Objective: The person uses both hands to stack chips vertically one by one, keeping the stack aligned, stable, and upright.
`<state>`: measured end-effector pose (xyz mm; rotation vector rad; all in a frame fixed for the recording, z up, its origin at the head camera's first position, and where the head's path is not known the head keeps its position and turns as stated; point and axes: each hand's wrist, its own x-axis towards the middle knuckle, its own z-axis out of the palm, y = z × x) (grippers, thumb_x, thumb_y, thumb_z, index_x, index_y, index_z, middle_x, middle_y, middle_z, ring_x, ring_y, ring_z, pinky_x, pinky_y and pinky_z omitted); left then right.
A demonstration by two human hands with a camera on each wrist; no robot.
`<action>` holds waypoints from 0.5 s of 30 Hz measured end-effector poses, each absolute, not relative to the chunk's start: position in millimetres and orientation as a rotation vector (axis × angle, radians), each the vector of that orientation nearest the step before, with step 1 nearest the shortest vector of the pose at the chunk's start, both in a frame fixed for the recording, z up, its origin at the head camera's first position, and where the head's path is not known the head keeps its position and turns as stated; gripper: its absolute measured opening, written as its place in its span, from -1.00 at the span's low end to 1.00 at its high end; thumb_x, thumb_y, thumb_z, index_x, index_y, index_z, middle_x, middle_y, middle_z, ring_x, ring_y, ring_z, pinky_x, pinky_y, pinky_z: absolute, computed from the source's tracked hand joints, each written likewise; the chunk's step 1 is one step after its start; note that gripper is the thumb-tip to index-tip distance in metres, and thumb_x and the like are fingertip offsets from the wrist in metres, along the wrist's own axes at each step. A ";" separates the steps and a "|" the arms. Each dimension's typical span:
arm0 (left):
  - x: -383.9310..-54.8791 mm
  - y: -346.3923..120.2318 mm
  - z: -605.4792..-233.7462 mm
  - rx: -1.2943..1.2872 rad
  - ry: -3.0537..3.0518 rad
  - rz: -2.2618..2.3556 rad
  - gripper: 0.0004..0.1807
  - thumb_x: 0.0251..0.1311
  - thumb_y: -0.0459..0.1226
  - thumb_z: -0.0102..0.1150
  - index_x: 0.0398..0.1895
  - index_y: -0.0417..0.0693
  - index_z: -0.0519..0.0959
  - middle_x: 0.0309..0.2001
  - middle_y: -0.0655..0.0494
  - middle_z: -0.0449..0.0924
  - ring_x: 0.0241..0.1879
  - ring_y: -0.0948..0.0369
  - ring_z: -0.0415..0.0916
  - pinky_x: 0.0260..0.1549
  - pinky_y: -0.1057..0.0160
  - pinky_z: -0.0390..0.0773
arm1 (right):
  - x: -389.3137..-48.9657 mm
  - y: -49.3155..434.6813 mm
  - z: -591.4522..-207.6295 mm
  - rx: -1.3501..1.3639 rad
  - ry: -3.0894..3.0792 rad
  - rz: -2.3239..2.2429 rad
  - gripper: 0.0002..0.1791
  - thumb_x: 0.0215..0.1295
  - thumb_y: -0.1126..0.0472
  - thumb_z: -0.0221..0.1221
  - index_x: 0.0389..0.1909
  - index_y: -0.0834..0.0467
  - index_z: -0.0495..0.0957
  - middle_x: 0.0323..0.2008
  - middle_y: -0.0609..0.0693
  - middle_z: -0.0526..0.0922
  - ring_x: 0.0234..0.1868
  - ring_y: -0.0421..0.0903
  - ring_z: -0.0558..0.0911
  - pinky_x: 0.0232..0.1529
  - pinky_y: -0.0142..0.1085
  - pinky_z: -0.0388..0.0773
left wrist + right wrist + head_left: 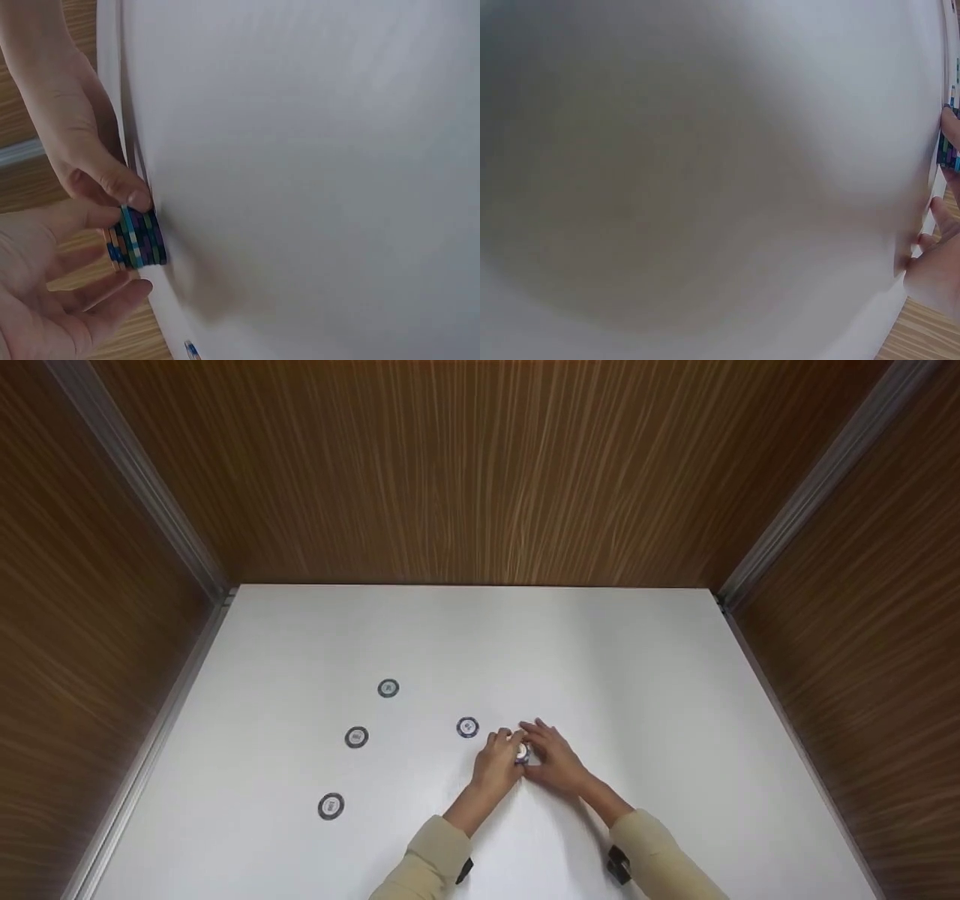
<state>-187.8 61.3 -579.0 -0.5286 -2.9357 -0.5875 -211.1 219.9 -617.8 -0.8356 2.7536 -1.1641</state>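
A short stack of poker chips point(523, 751) stands on the white table between both hands, its edges many-coloured in the left wrist view. My left hand point(495, 765) pinches the stack from the left, its fingers and thumb on the upper chips. From the other side, my right hand point(557, 763) holds the stack between thumb and fingers; its thumb presses near the base in the left wrist view. Just left of my left hand lies a single poker chip point(467, 727), flat. In the right wrist view, the stack point(947, 146) shows only at the right edge, partly cut off.
More single chips lie flat to the left: a far chip point(388, 688), a middle chip point(356, 736) and a near chip point(331, 806). Brown wood-grain panels point(465, 472) bound the white table point(660, 660) at the back and both sides.
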 end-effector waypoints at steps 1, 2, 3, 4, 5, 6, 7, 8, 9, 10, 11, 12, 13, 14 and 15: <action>-188.6 59.7 -579.0 -0.530 -2.939 -0.591 -0.43 -0.21 -0.30 0.40 0.01 -0.13 0.50 -0.14 -0.04 0.47 -0.15 0.09 0.44 -0.36 0.32 0.56 | -211.2 219.9 -617.7 -0.829 2.755 -1.164 -0.46 -0.01 0.16 0.34 0.01 0.27 0.48 0.21 0.23 0.33 0.29 0.29 0.09 0.25 0.19 -0.11; -189.3 57.8 -578.8 -0.533 -2.948 -0.592 -0.41 -0.22 -0.28 0.41 0.01 -0.13 0.49 -0.13 -0.04 0.46 -0.15 0.08 0.43 -0.35 0.31 0.56 | -211.2 219.8 -617.8 -0.822 2.758 -1.158 -0.48 -0.02 0.17 0.34 -0.01 0.27 0.49 0.21 0.22 0.33 0.30 0.28 0.09 0.25 0.18 -0.11; -190.2 55.9 -578.6 -0.537 -2.958 -0.593 -0.40 -0.23 -0.26 0.42 0.01 -0.15 0.49 -0.13 -0.04 0.46 -0.14 0.08 0.43 -0.34 0.30 0.56 | -211.0 219.6 -618.0 -0.813 2.757 -1.155 -0.49 -0.03 0.18 0.35 -0.02 0.27 0.49 0.21 0.22 0.33 0.30 0.27 0.09 0.26 0.16 -0.12; -190.8 53.9 -578.3 -0.543 -2.981 -0.582 -0.37 -0.24 -0.24 0.43 0.03 -0.16 0.48 -0.11 -0.05 0.45 -0.13 0.07 0.42 -0.31 0.29 0.55 | -210.8 219.4 -618.1 -0.803 2.758 -1.148 -0.50 -0.03 0.19 0.35 -0.03 0.26 0.50 0.21 0.21 0.33 0.31 0.26 0.08 0.27 0.14 -0.12; -191.4 51.8 -578.0 -0.554 -3.002 -0.568 -0.35 -0.24 -0.23 0.44 0.04 -0.16 0.47 -0.09 -0.05 0.44 -0.10 0.06 0.41 -0.28 0.27 0.55 | -210.5 219.2 -618.6 -0.798 2.760 -1.145 -0.50 -0.04 0.19 0.35 -0.04 0.25 0.50 0.21 0.21 0.33 0.31 0.26 0.08 0.27 0.14 -0.12; -192.1 49.7 -577.4 -0.562 -3.026 -0.556 -0.33 -0.25 -0.23 0.45 0.05 -0.17 0.46 -0.07 -0.06 0.43 -0.08 0.05 0.40 -0.24 0.25 0.54 | -210.4 219.0 -619.1 -0.796 2.763 -1.140 -0.51 -0.04 0.19 0.36 -0.05 0.25 0.50 0.21 0.20 0.33 0.31 0.25 0.08 0.27 0.13 -0.13; -192.9 47.5 -577.0 -0.568 -3.045 -0.550 -0.32 -0.26 -0.24 0.46 0.06 -0.18 0.45 -0.05 -0.07 0.42 -0.06 0.04 0.39 -0.21 0.24 0.53 | -210.4 218.8 -619.8 -0.797 2.767 -1.137 -0.51 -0.05 0.20 0.36 -0.05 0.25 0.51 0.21 0.21 0.33 0.31 0.25 0.08 0.27 0.13 -0.13; -193.8 45.4 -576.8 -0.568 -3.059 -0.538 -0.33 -0.26 -0.27 0.45 0.05 -0.19 0.45 -0.04 -0.07 0.41 -0.04 0.03 0.38 -0.16 0.23 0.51 | -210.4 218.6 -620.3 -0.797 2.771 -1.134 -0.51 -0.05 0.19 0.37 -0.06 0.25 0.51 0.21 0.20 0.33 0.31 0.25 0.09 0.27 0.13 -0.12; -194.7 43.3 -576.8 -0.564 -3.067 -0.520 -0.34 -0.27 -0.30 0.44 0.04 -0.20 0.45 -0.03 -0.08 0.41 -0.02 0.02 0.37 -0.12 0.23 0.49 | -210.4 218.5 -620.9 -0.797 2.774 -1.133 -0.51 -0.06 0.19 0.37 -0.06 0.24 0.51 0.21 0.20 0.34 0.31 0.25 0.09 0.27 0.13 -0.12; -195.7 41.2 -576.7 -0.551 -3.073 -0.506 -0.36 -0.26 -0.34 0.42 0.03 -0.20 0.45 -0.01 -0.08 0.40 0.00 0.02 0.36 -0.08 0.22 0.47 | -210.4 218.4 -621.2 -0.798 2.777 -1.134 -0.51 -0.06 0.18 0.38 -0.07 0.25 0.51 0.21 0.20 0.34 0.30 0.25 0.09 0.27 0.13 -0.12; -196.7 39.3 -576.9 -0.536 -3.068 -0.508 -0.39 -0.24 -0.37 0.41 0.02 -0.21 0.46 0.00 -0.09 0.40 0.02 0.01 0.35 -0.04 0.22 0.44 | -210.3 218.3 -621.4 -0.794 2.774 -1.141 -0.51 -0.06 0.18 0.38 -0.07 0.24 0.51 0.21 0.20 0.34 0.31 0.25 0.09 0.28 0.12 -0.12; -197.9 37.4 -577.3 -0.511 -3.063 -0.516 -0.41 -0.22 -0.39 0.39 0.01 -0.21 0.46 0.01 -0.10 0.40 0.04 0.01 0.34 -0.01 0.21 0.42 | -210.4 218.3 -621.5 -0.788 2.774 -1.144 -0.50 -0.07 0.18 0.38 -0.06 0.24 0.51 0.21 0.19 0.33 0.31 0.24 0.09 0.28 0.11 -0.12; -199.3 35.5 -577.8 -0.487 -3.055 -0.527 -0.44 -0.21 -0.40 0.37 0.00 -0.21 0.47 0.02 -0.11 0.40 0.06 0.00 0.33 0.03 0.21 0.39 | -210.5 218.2 -621.6 -0.783 2.774 -1.145 -0.50 -0.07 0.18 0.38 -0.06 0.23 0.51 0.21 0.19 0.33 0.31 0.24 0.09 0.28 0.11 -0.12; -200.5 33.8 -578.1 -0.456 -3.056 -0.550 -0.45 -0.17 -0.41 0.35 0.01 -0.22 0.46 0.05 -0.12 0.39 0.10 -0.01 0.30 0.07 0.20 0.36 | -210.5 218.1 -621.3 -0.776 2.773 -1.147 -0.50 -0.07 0.18 0.38 -0.06 0.23 0.51 0.22 0.18 0.33 0.31 0.23 0.09 0.28 0.10 -0.12; -201.8 32.2 -578.4 -0.424 -3.062 -0.583 -0.46 -0.13 -0.41 0.33 0.04 -0.23 0.46 0.09 -0.14 0.37 0.14 -0.03 0.27 0.11 0.18 0.32 | -210.6 218.0 -621.1 -0.773 2.771 -1.148 -0.50 -0.07 0.18 0.38 -0.06 0.23 0.51 0.22 0.18 0.33 0.31 0.23 0.09 0.29 0.10 -0.13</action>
